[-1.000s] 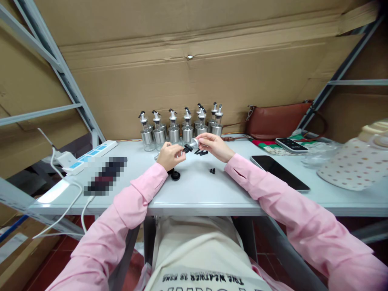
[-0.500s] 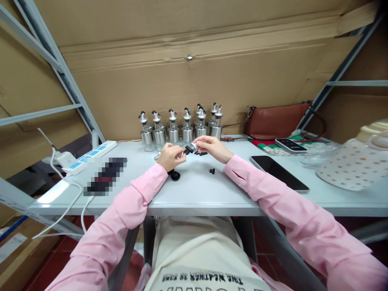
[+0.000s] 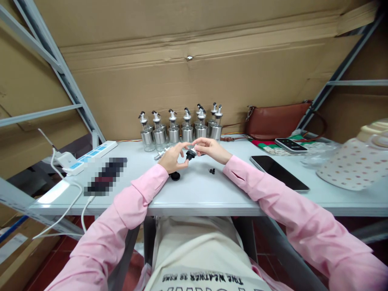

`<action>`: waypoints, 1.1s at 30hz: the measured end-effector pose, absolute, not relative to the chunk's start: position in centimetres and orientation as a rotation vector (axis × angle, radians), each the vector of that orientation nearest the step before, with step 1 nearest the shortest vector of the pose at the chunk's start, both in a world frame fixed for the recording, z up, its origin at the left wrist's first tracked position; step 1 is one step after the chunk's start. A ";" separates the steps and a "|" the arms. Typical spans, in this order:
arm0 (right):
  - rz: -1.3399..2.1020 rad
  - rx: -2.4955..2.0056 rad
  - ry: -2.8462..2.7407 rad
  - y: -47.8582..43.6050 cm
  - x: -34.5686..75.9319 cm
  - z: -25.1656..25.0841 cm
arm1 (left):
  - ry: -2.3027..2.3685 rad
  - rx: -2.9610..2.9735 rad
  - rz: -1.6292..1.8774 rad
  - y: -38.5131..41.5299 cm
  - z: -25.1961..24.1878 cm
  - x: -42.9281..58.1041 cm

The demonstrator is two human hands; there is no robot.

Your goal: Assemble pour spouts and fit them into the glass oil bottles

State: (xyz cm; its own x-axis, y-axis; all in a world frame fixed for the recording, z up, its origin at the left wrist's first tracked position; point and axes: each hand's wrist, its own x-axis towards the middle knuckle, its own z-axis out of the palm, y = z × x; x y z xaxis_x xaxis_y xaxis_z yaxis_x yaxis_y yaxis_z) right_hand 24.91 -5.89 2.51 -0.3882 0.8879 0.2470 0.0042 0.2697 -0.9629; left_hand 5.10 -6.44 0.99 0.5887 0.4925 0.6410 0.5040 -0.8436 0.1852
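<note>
Between my two hands is a pourer top [image 3: 190, 154] with a black ribbed stopper pointing down and a silver upper part. My left hand [image 3: 173, 158] is closed around its left side, thumb beneath and fingers above. My right hand [image 3: 212, 149] pinches the silver part from the right. A round black part [image 3: 175, 176] lies on the table below my left wrist. Silver spouts [image 3: 161, 154] lie partly hidden behind my left hand. Small black caps [image 3: 211, 171] rest on the table below my right hand.
Several glass-and-steel bottles with pourer tops [image 3: 173, 129] stand in rows at the back. On the right are a phone [image 3: 279, 173], a brown bag [image 3: 275, 120], a dark keypad device [image 3: 290, 145] and a dotted jug [image 3: 353, 163]. A power strip [image 3: 91, 157] with cables lies left.
The pourer top has turned from lying sideways to nearly upright, stopper downward. My left hand has shifted slightly right and its fingers now reach over the top.
</note>
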 end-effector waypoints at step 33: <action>1.369 -0.938 -1.666 -5.9 24.5 2.2 | -0.937 -2.824 -0.784 -6.3 0.7 6.0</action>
